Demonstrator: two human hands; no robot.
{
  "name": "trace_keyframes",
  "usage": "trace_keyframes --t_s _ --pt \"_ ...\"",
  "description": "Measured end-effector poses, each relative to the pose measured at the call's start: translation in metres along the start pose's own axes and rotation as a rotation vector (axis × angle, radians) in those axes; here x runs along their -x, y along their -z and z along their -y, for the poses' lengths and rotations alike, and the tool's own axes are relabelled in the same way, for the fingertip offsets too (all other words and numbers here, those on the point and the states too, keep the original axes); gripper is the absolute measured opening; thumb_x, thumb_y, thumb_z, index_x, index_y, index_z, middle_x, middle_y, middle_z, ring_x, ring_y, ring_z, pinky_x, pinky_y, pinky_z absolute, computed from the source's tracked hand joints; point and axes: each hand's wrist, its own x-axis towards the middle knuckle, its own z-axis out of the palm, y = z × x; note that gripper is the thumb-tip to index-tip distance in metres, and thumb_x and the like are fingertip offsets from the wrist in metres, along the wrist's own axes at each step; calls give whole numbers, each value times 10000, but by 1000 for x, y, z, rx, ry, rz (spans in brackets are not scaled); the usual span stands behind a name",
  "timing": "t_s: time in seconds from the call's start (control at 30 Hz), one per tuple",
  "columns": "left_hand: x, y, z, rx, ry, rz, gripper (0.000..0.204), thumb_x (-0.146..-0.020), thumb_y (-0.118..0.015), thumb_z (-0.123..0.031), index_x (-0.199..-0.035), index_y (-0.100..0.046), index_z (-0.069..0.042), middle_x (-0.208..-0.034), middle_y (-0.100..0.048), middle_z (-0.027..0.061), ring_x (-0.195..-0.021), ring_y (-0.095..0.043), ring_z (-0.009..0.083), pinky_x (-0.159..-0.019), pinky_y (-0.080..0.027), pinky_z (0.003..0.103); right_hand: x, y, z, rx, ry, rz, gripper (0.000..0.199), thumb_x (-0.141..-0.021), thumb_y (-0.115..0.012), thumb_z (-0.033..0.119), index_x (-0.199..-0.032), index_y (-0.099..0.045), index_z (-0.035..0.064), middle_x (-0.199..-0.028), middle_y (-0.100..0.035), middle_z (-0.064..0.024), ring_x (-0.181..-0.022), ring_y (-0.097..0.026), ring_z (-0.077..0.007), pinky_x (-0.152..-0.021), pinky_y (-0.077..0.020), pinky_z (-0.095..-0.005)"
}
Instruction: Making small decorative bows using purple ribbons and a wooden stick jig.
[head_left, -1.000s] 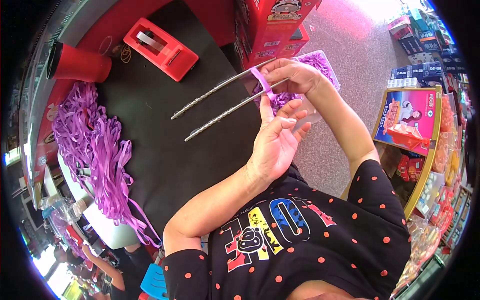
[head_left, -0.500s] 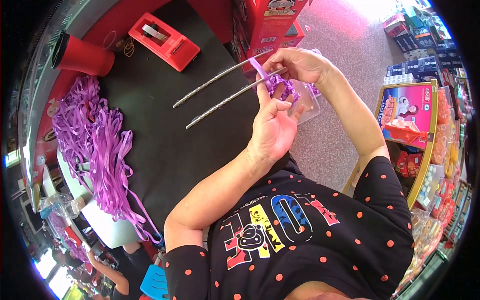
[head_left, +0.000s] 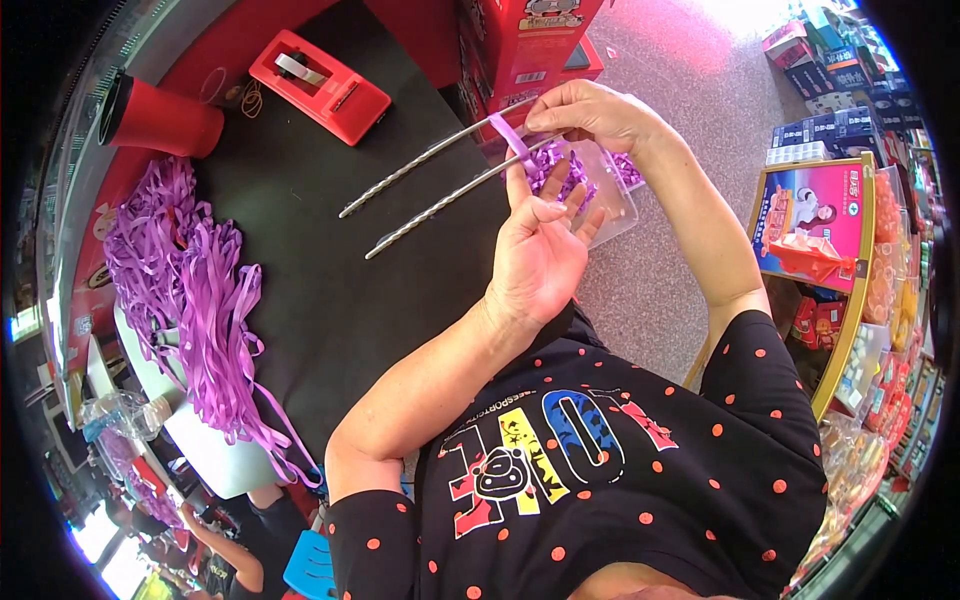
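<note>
Two thin metal rods with spiral-twisted ends, a far rod (head_left: 405,178) and a near rod (head_left: 425,218), lie side by side above the black tabletop. A loop of purple ribbon (head_left: 508,136) spans both rods near their right ends. My right hand (head_left: 600,115) is closed in a pinch at the rods' right ends, on the ribbon; its fingertips are partly hidden. My left hand (head_left: 540,240) is palm up with fingers spread, the index fingertip touching the ribbon by the near rod. Behind its fingers sits a clear plastic box (head_left: 615,225) with small purple ribbon pieces (head_left: 560,175).
A large bundle of purple ribbon strips (head_left: 195,300) lies on the left of the black table (head_left: 310,300). Behind stand a red tape dispenser (head_left: 320,90), a red cup (head_left: 165,118) and red cartons (head_left: 520,60). Packed shelves (head_left: 840,260) line the right side.
Both hands and the rods shift slightly left in the picture. The right fingers have drawn closer around the rod ends. The ribbon loop still spans both rods.
</note>
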Motion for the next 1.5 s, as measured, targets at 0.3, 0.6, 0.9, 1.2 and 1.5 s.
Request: trace_keyframes --t_s 0.3,0.6,0.9,1.2,1.5 --pt "1 5 -2 51 4 12 696 -747 -544 -110 -1381 -312 -278 -1280 -425 68 -1186 -394 243 -1031 -320 462 -41 -4 -22 -157 -119 320 257 -841 -656 103 -1054 -622 -38 -964 -651 -79 -856 -624 -155 -791 -496 -264" --pt "2 -1 -2 70 41 -28 805 -745 -548 -130 -1449 -201 -306 -1345 -377 60 -1196 -381 249 -1045 -301 465 -81 0 -60 -352 -13 711 188 -828 -686 156 -936 -631 12 -877 -640 -63 -790 -604 -127 -694 -489 -254" --pt "0 -4 -2 112 62 -52 714 -747 -542 -95 -1389 -304 -299 -1322 -418 62 -1198 -403 253 -1047 -315 463 -7 8 -3 531 -9 40 304 -848 -630 286 -968 -656 9 -900 -667 -107 -847 -626 -183 -768 -470 -289" --pt "2 -1 -2 56 33 -18 768 -703 -526 -91 -1401 -286 -304 -1406 -315 55 -1286 -322 247 -1077 -249 452 33 -66 35 1025 470 -466 269 -764 -683 301 -805 -624 42 -791 -569 -89 -770 -605 -274 -680 -483 -371" --pt "-3 4 -1 11 -15 103 955 -657 -473 9 -1468 -99 -331 -1405 -311 54 -1305 -325 244 -1047 -268 432 28 -73 25 953 261 -571 260 -791 -653 258 -858 -655 7 -824 -635 -121 -815 -630 -287 -711 -495 -382"
